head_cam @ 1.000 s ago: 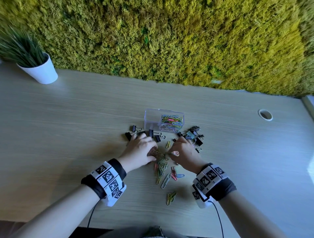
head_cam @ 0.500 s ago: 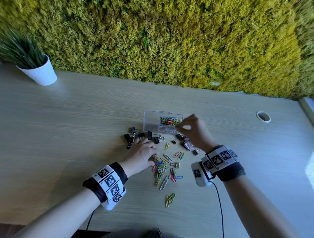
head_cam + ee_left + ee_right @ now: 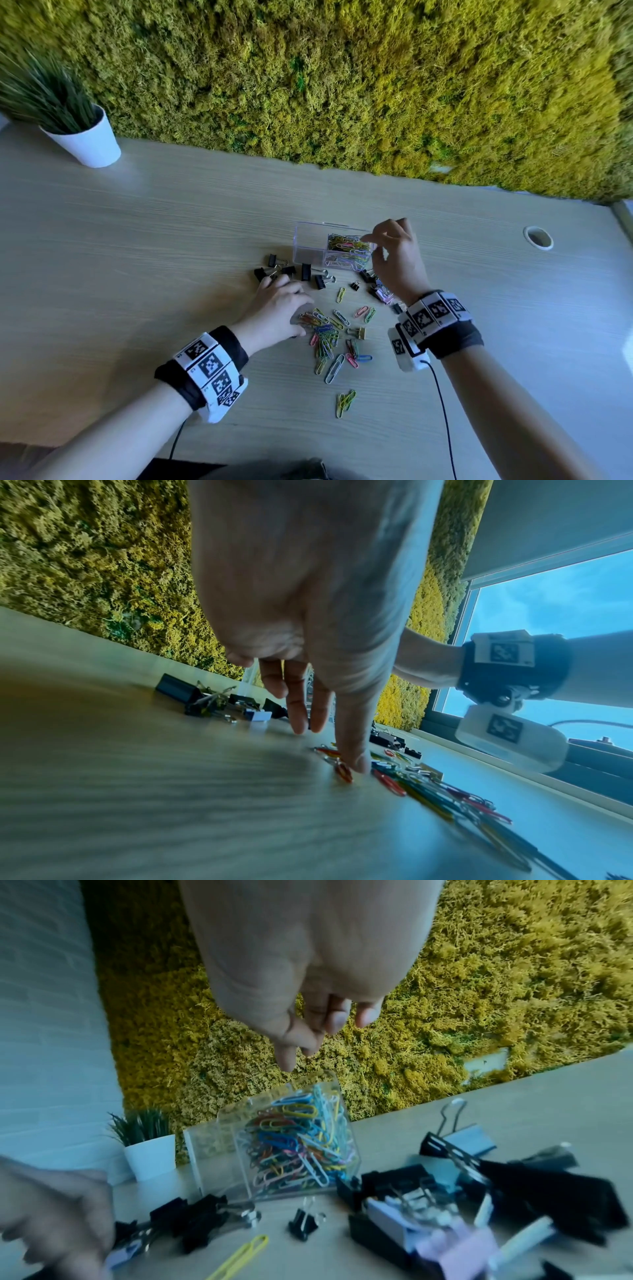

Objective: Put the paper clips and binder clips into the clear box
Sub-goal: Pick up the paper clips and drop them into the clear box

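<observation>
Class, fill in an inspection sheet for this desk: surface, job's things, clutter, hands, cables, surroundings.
Surface: pale wood-grain desk with a cable hole.
Job's things: clear box, its right part holding coloured paper clips; loose paper clips and binder clips lie on the desk.
Clutter: nothing seen.
Hands: left hand rests fingers on the loose clips; right hand hovers at the box, fingers loose, holding nothing visible.
Cables: black cable from the right wrist unit.
Surroundings: moss wall, potted plant.
</observation>
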Motion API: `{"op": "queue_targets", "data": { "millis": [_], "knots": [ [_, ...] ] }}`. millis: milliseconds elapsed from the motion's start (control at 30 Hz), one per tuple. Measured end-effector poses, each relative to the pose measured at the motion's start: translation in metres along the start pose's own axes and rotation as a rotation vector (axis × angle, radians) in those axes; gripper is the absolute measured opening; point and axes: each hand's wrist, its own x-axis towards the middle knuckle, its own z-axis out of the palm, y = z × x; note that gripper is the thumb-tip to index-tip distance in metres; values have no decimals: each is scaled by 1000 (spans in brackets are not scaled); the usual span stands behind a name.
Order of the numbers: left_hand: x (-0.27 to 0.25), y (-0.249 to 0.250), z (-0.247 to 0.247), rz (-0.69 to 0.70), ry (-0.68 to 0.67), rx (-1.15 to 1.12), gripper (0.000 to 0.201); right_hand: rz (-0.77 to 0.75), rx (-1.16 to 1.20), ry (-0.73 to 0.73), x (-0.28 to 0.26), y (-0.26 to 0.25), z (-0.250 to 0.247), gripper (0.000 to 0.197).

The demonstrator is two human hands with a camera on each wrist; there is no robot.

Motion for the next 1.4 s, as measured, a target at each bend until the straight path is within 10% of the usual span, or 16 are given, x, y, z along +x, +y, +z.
{"op": "queue_targets", "data": {
  "millis": [300, 600, 1133, 1400],
  "knots": [
    [1, 2, -7, -6, -47, 22, 62, 25, -4, -45, -27, -13, -10, 40],
    [-7, -11, -9, -25, -54, 36, 37, 57, -117, -530, -99, -4, -6, 36],
    [6, 13, 9, 96, 44, 18, 13, 134, -126, -358, -99, 4, -7, 30],
    [-1, 8, 6, 86, 82, -15, 63, 33, 46, -483, -101, -33, 13, 50]
  ]
}}
